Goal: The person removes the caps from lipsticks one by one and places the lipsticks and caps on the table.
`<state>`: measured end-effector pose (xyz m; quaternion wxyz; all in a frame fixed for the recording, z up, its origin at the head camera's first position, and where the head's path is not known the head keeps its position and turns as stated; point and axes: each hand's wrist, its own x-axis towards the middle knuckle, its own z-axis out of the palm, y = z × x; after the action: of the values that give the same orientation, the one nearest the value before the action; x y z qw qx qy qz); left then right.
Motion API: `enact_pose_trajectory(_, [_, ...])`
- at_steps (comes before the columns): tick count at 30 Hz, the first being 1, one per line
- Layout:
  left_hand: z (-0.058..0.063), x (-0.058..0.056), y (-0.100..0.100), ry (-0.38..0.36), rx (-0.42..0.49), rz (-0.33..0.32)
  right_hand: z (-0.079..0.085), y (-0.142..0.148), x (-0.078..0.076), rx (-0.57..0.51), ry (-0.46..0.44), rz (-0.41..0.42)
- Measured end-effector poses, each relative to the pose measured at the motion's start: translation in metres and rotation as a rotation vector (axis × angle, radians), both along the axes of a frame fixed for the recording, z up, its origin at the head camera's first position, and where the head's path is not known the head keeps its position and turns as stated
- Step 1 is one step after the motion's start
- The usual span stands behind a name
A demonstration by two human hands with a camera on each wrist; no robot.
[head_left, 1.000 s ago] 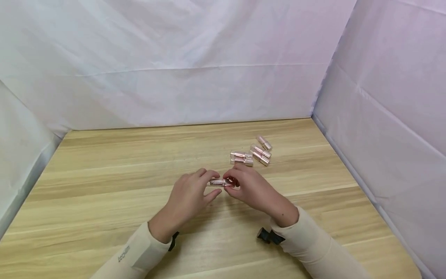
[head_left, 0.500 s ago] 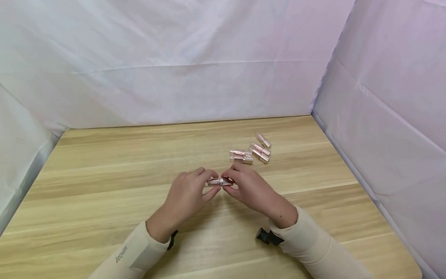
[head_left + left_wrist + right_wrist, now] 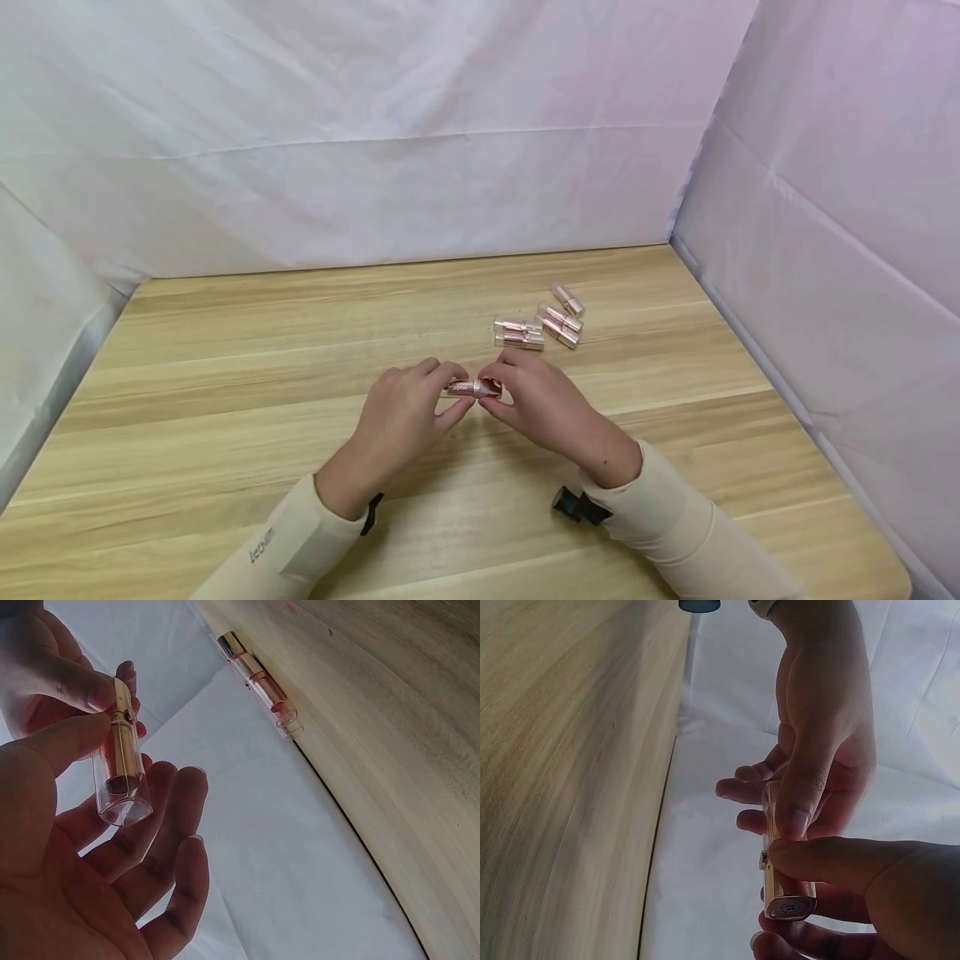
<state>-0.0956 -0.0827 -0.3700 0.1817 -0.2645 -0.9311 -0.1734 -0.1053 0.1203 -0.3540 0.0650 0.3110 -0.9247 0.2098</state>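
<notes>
Where the left hand point(image 3: 399, 410) had its thumb and fingers apart around the clear end a second ago, its grip is now clamped on the lipstick tube point(image 3: 462, 388), just below the middle of the head view's frame. The right hand point(image 3: 536, 402) pinches the other half, as it did then, and the tube lies slightly farther left. To my eye, that change brings the piece under two-handed control, each half steadied by a separate grip; whether the halves are being pressed or twisted cannot be told.

As for containers, the held tube's clear cover point(image 3: 126, 812), left of centre in the left wrist view, surrounds a gold sleeve point(image 3: 120, 748) with a dark red tip point(image 3: 122, 784) inside it, well short of the cover's rim. At the lower middle of the right wrist view, the base end point(image 3: 791, 906) shows a small label with print too fine to read.

Farther out, right of centre in the head view, five more tubes lie on the tabletop point(image 3: 285, 358), their arrangement unchanged: a side-by-side pair point(image 3: 519, 340) nearest the hands, a slanted pair point(image 3: 561, 317) beyond it, and a single tube point(image 3: 567, 300) at the back. Clear covers show on the two pairs.
</notes>
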Motion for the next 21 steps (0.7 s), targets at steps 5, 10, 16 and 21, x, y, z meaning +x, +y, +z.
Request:
enact_pose_trajectory(5, [0.0007, 0.0004, -0.0001, -0.022, -0.004, 0.006, 0.0, -0.0006, -0.0001, 0.013, 0.002, -0.001])
enact_pose_trajectory(10, [0.0016, -0.0002, -0.0008, -0.04, -0.011, -0.007, 0.0002, 0.0001, -0.0004, 0.031, 0.018, -0.001])
enact_pose_trajectory(16, [0.0028, -0.0012, -0.0003, -0.071, -0.043, -0.03, 0.0004, 0.0017, -0.0022, 0.076, 0.069, -0.001])
enact_pose_trajectory(21, [0.0033, -0.0016, 0.0008, -0.105, -0.053, -0.026, 0.0001, 0.003, -0.0031, 0.101, 0.077, -0.006])
